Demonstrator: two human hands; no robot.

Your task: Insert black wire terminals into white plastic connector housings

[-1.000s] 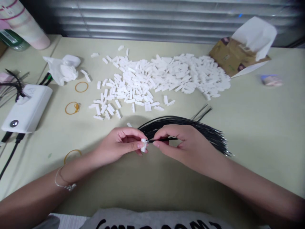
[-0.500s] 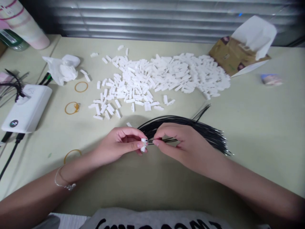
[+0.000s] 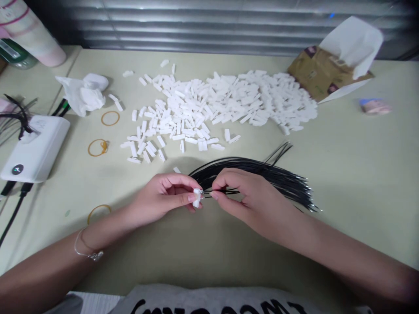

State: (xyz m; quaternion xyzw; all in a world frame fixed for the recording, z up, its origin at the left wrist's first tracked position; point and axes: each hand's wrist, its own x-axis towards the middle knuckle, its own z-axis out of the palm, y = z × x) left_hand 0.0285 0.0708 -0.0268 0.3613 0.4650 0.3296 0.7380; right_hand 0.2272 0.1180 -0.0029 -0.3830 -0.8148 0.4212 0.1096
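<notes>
Between thumb and fingers, my left hand (image 3: 173, 192) pinches a small white plastic connector housing (image 3: 197, 198). My right hand (image 3: 245, 194) is closed in a pinch on thin black wires (image 3: 231, 191), close to the housing's right side. Metal terminals on the wire ends show at the housing's edge; how deep they sit in it I cannot tell. Behind my right hand lies a bundle of black wires (image 3: 281, 174) with shiny tips toward the right. A large pile of similar white housings (image 3: 225, 100) spreads across the table farther back.
A brown and white paper bag (image 3: 322, 74) stands at the back right, near a small pink and blue object (image 3: 375, 106). On the left are rubber bands (image 3: 110, 118), a crumpled tissue (image 3: 83, 96), a white power bank (image 3: 37, 148) with cables, and a tumbler (image 3: 42, 39).
Both hands stay in nearly the same place, still pinching the housing and wires. The wires between them have shifted slightly, with one now lower and apart. The view has moved a little.
</notes>
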